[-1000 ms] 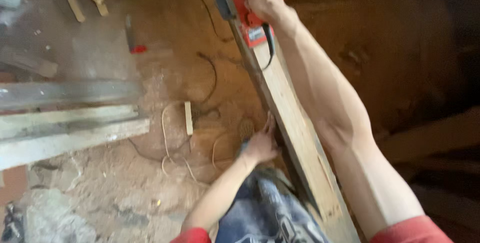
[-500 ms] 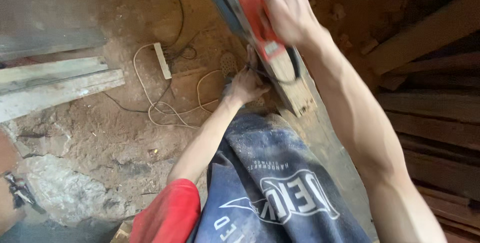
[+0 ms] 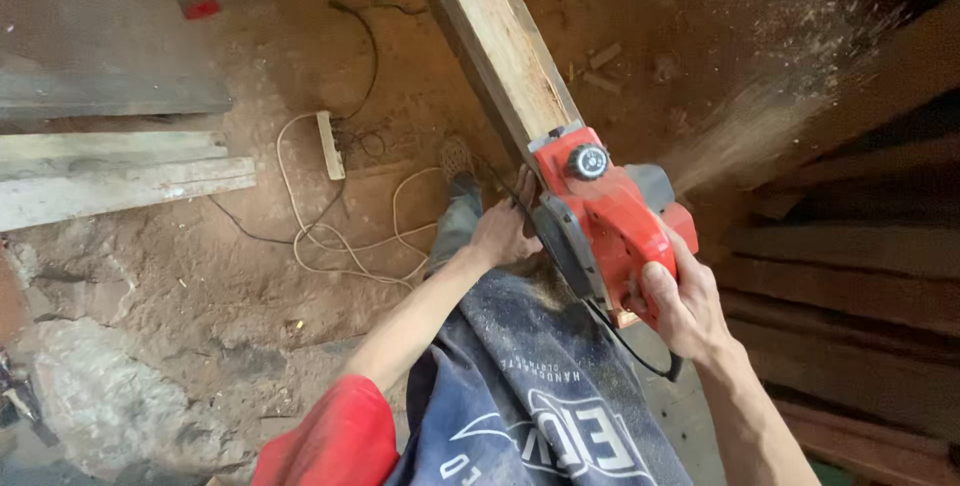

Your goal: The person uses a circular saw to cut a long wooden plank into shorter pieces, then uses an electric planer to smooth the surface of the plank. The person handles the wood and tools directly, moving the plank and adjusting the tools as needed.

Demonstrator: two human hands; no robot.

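While the red electric planer [image 3: 610, 221] sat on the near end of the long wooden beam [image 3: 500, 51], the right hand [image 3: 680, 306] was wrapped shut around its rear handle, fingers curled and pressed together on the grip. The beam's long axis ran from just in front of the person's lap up and slightly leftward toward the top of the view, so the unplaned length lay directly ahead of the tool's nose, away from the body. The planer's own long axis lined up with the beam. The left hand [image 3: 505, 236] rested against the beam's left edge, just beside the planer's front and nearer the beam than the right hand was; whether its fingers closed around the wood or only pressed on it could not be told. A spray of wood chips [image 3: 760, 116] fanned out to the right of the tool. A black power cord [image 3: 635, 346] looped from the planer's rear past the right wrist. On the dusty earth floor [image 3: 200, 276] to the left lay a coiled white cable [image 3: 320, 236] and stacked pale planks [image 3: 110, 181], well apart from the work. Dark boards [image 3: 860, 276] were piled at right.
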